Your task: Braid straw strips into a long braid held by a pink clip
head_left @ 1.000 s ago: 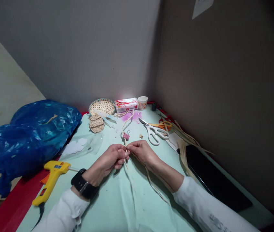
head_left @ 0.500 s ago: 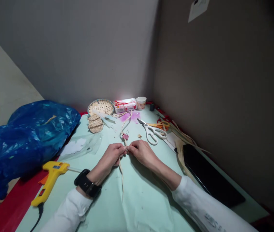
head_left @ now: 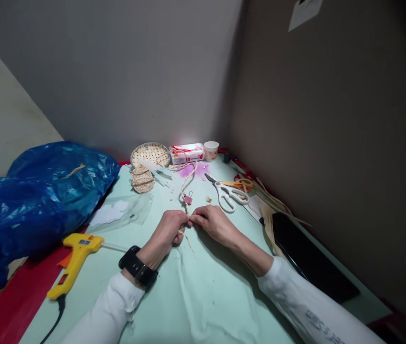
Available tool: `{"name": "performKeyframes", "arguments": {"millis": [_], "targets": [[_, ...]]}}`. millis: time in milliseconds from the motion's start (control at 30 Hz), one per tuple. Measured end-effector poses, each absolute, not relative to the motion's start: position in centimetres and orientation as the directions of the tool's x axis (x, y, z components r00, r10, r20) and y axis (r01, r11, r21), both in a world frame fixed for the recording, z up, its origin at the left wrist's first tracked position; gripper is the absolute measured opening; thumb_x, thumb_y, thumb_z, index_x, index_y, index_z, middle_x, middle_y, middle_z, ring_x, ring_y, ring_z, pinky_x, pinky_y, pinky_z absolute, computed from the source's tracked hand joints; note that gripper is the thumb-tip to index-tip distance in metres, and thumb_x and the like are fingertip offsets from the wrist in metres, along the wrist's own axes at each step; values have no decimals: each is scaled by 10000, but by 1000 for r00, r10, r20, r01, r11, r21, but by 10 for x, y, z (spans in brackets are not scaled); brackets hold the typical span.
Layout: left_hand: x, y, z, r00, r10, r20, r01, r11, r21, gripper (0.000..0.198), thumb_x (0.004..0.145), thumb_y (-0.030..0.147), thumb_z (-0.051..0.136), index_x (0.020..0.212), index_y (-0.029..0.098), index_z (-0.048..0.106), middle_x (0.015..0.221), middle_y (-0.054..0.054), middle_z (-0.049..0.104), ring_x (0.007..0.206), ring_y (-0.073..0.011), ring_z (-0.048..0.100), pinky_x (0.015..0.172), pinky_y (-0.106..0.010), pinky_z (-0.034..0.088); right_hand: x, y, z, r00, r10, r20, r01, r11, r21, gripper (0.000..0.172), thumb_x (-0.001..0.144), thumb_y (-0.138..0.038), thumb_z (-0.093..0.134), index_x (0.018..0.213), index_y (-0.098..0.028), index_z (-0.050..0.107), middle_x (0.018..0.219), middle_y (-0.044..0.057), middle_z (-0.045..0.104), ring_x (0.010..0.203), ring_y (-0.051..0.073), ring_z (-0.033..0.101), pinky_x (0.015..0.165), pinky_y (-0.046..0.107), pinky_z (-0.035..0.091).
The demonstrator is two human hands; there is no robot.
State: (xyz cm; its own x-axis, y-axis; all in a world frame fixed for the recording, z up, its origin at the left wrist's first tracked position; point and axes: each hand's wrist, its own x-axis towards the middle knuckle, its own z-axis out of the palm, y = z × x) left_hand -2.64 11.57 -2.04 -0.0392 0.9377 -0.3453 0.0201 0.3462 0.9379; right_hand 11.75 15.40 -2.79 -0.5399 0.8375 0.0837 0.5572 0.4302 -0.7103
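Note:
Both my hands meet at the middle of the table, fingertips pinched close together on a pale braided straw cord [head_left: 186,182]. My left hand [head_left: 172,228], with a black watch on its wrist, is closed on the cord's near end, and a thin loose strand pokes out below its fingers. My right hand [head_left: 211,220] pinches the same place from the right. Just beyond the fingers, a pink binder clip [head_left: 187,198] is on the cord, which runs on toward the back. The fingertips hide the exact part being held.
Left are a yellow glue gun [head_left: 77,263] and a blue plastic bag [head_left: 56,191]. A woven basket [head_left: 150,154], coiled straw piece [head_left: 142,179], red-white packet [head_left: 187,153] and paper cup [head_left: 211,150] stand behind. White scissors [head_left: 229,193] and a black tablet-like slab [head_left: 314,260] lie right.
The loose strand below my left hand hung long toward me; now it shows shorter and points to the right. My left fingers have curled in more. The view has shifted slightly.

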Motion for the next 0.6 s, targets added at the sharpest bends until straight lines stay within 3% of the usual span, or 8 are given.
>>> {"name": "performKeyframes", "arguments": {"millis": [167, 300, 433, 600], "targets": [[-23, 117, -27, -128, 942, -310, 45, 318, 947, 163, 657, 214, 566, 522, 179, 483, 422, 109, 256, 332, -26, 188, 338, -180, 109, 117, 144, -19, -478, 862, 168, 753, 501, -427, 232, 877, -260, 552, 713, -172, 690, 698, 50, 643, 635, 150, 528, 548, 272, 249], [-21, 118, -32, -159, 939, -304, 41, 314, 948, 160, 632, 193, 548, 505, 194, 451, 393, 116, 244, 311, -28, 191, 328, -181, 112, 115, 132, -13, -489, 832, 262, 805, 547, -232, 205, 881, -199, 537, 734, -181, 679, 847, 66, 627, 749, 174, 534, 536, 296, 232], [-23, 117, -31, -136, 945, -297, 3, 300, 954, 228, 623, 218, 546, 482, 206, 367, 407, 109, 271, 321, -25, 218, 337, -180, 120, 110, 118, -15, -546, 767, 336, 791, 604, -93, 164, 902, -157, 518, 829, -179, 664, 865, 72, 600, 806, 192, 523, 523, 295, 275], [-31, 113, -26, -15, 959, -283, -78, 281, 957, 201, 625, 265, 568, 534, 194, 404, 459, 101, 312, 375, -26, 238, 370, -178, 141, 96, 104, -34, -681, 629, 375, 680, 733, 4, 178, 908, -93, 473, 950, -135, 640, 900, 115, 586, 834, 218, 506, 558, 296, 385]]}}
